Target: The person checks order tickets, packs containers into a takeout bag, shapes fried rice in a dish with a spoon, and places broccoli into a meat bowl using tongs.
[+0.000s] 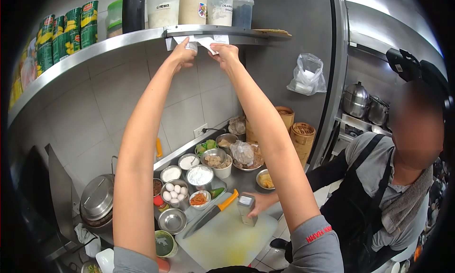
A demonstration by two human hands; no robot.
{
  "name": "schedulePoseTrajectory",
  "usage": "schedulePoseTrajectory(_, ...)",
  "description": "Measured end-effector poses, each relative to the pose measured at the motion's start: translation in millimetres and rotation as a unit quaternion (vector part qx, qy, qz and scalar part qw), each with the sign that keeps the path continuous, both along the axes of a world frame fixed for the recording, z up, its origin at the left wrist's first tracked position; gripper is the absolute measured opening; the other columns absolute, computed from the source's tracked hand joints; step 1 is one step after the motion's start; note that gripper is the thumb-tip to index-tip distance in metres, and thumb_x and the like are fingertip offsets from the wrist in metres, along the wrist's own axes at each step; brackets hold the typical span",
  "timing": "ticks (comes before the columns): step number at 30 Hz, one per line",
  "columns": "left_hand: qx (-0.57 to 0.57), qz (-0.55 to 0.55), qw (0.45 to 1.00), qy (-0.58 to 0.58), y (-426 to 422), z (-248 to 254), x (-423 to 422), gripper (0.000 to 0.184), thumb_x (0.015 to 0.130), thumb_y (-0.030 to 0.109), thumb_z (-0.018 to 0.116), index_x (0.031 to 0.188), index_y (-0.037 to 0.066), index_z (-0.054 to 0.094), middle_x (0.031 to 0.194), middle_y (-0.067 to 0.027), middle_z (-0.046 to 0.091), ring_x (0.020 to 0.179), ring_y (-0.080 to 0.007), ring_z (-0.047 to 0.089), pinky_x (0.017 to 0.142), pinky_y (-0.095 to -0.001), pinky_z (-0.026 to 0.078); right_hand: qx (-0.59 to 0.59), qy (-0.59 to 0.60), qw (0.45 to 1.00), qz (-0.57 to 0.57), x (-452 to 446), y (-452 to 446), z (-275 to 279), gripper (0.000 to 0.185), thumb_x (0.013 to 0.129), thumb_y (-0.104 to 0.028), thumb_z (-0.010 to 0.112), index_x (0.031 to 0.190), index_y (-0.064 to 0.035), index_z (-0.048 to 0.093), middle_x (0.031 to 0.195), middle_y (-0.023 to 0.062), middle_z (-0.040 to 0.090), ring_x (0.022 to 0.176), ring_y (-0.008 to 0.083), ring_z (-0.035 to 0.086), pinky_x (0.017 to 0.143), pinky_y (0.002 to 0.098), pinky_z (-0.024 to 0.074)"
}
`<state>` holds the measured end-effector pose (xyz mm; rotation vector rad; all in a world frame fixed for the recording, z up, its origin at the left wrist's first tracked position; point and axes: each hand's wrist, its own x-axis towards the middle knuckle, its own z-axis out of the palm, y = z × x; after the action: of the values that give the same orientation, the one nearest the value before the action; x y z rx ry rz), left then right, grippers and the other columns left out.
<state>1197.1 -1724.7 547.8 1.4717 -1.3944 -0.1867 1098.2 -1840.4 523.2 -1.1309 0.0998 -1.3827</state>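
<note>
From where I stand, the steel shelf [124,42] takes up the most room, its plastic tubs [193,7] lined up well above the bench [241,179], presumably to save working space. Down there, metal bowls [199,175] crowd toward the back edge, which seems meant to leave the near side to the cutting board [227,244]. By the board's right edge, a co-worker's hand [260,204] is around a clear container [246,207] (quite separate from the reaching arms). The knife [215,212] lies along the board's left edge, handle toward the far corner, perhaps for an easy grab.

Smallest are the paper slips [205,40] at the shelf's front edge, likely hung there to be read. The right hand [224,53] pinches one by its lower part; the left hand [182,56] has half-curled fingers against another, though I can't tell whether it grips. The slips sit just above and between both hands.
</note>
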Motion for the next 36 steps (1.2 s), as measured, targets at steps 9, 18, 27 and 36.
schedulePoseTrajectory(9, 0.313, 0.151, 0.746, -0.568, 72, -88, -18, 0.065, 0.079, 0.031, 0.060, 0.135, 0.020, 0.028, 0.120, -0.0219, 0.047, 0.104, -0.0390, 0.051, 0.086, -0.0429, 0.044, 0.019, 0.087, 0.996, 0.025, 36, -27, -8, 0.034, 0.071, 0.019, 0.039, 0.092, 0.0057, 0.062, 0.092, 0.0185, 0.059, 0.078, 0.0259, 0.060, 0.063, 0.0347, 0.0517)
schedulePoseTrajectory(18, 0.464, -0.183, 0.650, -0.573, 249, -151, -96, 0.043, 0.086, 0.025, 0.046, 0.127, 0.014, 0.040, 0.092, -0.0164, 0.060, 0.086, -0.0314, 0.060, 0.064, -0.0419, 0.049, 0.152, -0.057, 0.978, 0.130, 59, -61, 39, 0.019, 0.083, 0.010, 0.046, 0.102, 0.0093, 0.042, 0.102, 0.0242, 0.049, 0.089, 0.0320, 0.056, 0.077, 0.0422, 0.0554)
schedulePoseTrajectory(27, 0.251, -0.274, 0.855, -0.362, 345, -159, -132, 0.026, 0.084, 0.013, 0.048, 0.108, 0.003, 0.049, 0.078, -0.0157, 0.059, 0.076, -0.0311, 0.060, 0.062, -0.0400, 0.049, 0.095, -0.169, 0.968, 0.159, 103, -37, 54, 0.028, 0.085, 0.001, 0.046, 0.112, -0.0009, 0.041, 0.110, 0.0188, 0.048, 0.099, 0.0334, 0.049, 0.079, 0.0476, 0.0438)
schedulePoseTrajectory(36, 0.028, -0.167, 0.982, 0.082, 468, -155, -230, 0.024, 0.085, 0.014, 0.049, 0.105, 0.001, 0.043, 0.078, -0.0167, 0.057, 0.078, -0.0272, 0.059, 0.065, -0.0352, 0.047, -0.397, -0.167, 0.877, 0.213, 41, 343, 20, 0.038, 0.086, -0.009, 0.047, 0.123, -0.0049, 0.036, 0.121, 0.0175, 0.042, 0.114, 0.0315, 0.039, 0.098, 0.0474, 0.0261)
